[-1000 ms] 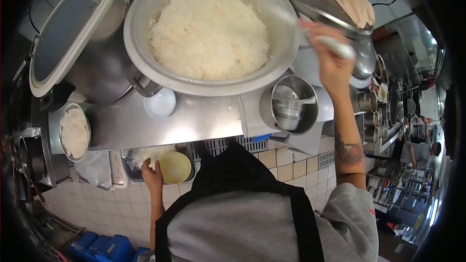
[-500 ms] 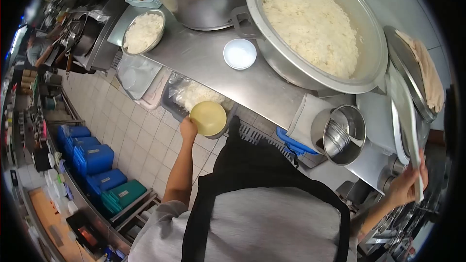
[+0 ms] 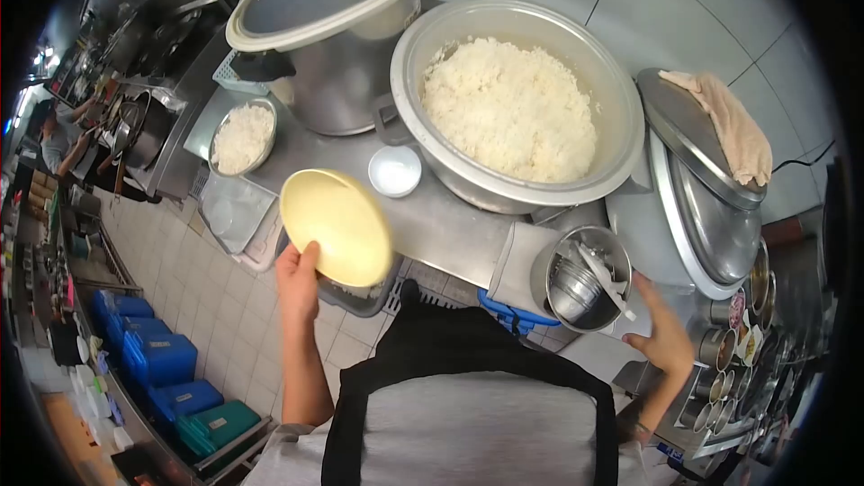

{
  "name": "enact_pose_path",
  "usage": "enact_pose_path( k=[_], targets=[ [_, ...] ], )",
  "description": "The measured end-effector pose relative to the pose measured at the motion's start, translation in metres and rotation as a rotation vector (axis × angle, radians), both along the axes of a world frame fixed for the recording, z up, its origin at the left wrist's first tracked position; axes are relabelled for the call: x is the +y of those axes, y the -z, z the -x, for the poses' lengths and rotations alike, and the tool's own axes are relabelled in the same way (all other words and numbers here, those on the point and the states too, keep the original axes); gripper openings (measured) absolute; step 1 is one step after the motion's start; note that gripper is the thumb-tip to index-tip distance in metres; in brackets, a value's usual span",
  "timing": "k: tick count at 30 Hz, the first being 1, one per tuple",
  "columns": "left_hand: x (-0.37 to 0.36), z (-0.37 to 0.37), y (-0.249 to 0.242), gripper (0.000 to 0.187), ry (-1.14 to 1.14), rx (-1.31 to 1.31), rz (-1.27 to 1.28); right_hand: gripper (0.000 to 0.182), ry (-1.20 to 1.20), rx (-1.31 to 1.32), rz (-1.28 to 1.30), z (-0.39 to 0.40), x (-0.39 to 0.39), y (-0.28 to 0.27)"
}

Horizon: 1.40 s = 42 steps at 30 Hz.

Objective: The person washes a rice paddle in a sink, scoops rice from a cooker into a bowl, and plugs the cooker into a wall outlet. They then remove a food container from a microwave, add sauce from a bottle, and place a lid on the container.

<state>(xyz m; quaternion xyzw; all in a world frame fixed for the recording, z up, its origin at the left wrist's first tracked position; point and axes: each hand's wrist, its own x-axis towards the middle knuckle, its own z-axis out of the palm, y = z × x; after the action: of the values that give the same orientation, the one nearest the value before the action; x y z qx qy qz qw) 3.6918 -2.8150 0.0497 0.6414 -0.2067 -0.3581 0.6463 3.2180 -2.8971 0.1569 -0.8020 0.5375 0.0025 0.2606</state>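
Note:
My left hand [image 3: 299, 281] is closed on the near-left rim of a yellow bowl [image 3: 337, 227]. The bowl is tilted, its pale inside facing me, above the floor-side edge of the counter. My right hand [image 3: 664, 328] is open, fingers stretched, just right of a steel pot [image 3: 540, 281] and holding nothing I can see. In that pot lie a shiny ribbed metal utensil [image 3: 576, 283] and a white utensil [image 3: 605, 272]. A large metal pan [image 3: 409, 81] full of white rice [image 3: 513, 112] stands on the counter. Near it sits a small white bowl [image 3: 394, 171].
A large cooker [image 3: 328, 81] with a pale-rimmed lid stands behind left. A bowl of rice [image 3: 243, 138] is beside it. Metal lids with a cloth [image 3: 724, 121] lean at right. A grey bin [image 3: 364, 304] is below the counter; blue bins [image 3: 160, 358] stand left.
The yellow bowl has been raised from over the grey bin and tilted. My right hand has let go of a long white utensil and moved left toward the steel pot. The view has shifted.

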Motion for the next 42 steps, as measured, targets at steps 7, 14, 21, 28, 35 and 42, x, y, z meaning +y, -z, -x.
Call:
enact_pose_path(
  k=[7, 14, 21, 28, 35, 42],
  targets=[
    [-0.087, 0.081, -0.064, 0.021, 0.481, -0.09, 0.24, 0.086, -0.058, -1.046, -0.235, -0.141, -0.046, -0.025],
    [-0.17, 0.084, -0.078, 0.034, 0.425, -0.611, 0.501, 0.053, 0.307, -1.134, 0.068, -0.172, -0.147, -0.028],
    [-0.206, 0.087, -0.041, 0.042, 0.161, -1.101, 0.47, 0.059, 0.085, 0.169, 0.413, -0.152, -0.253, 0.009],
    [-0.206, 0.09, -0.035, 0.037, 0.066, -1.08, 0.491, 0.054, 0.226, -0.29, -0.121, -0.141, -0.248, 0.04],
    [-0.207, 0.092, -0.035, 0.033, 0.056, -1.016, 0.503, 0.055, 0.484, -0.692, -0.581, -0.174, -0.225, 0.051],
    [-0.209, 0.092, -0.035, 0.031, 0.067, -0.993, 0.502, 0.056, 0.427, -0.871, -0.862, -0.196, -0.237, 0.064]
  ],
)
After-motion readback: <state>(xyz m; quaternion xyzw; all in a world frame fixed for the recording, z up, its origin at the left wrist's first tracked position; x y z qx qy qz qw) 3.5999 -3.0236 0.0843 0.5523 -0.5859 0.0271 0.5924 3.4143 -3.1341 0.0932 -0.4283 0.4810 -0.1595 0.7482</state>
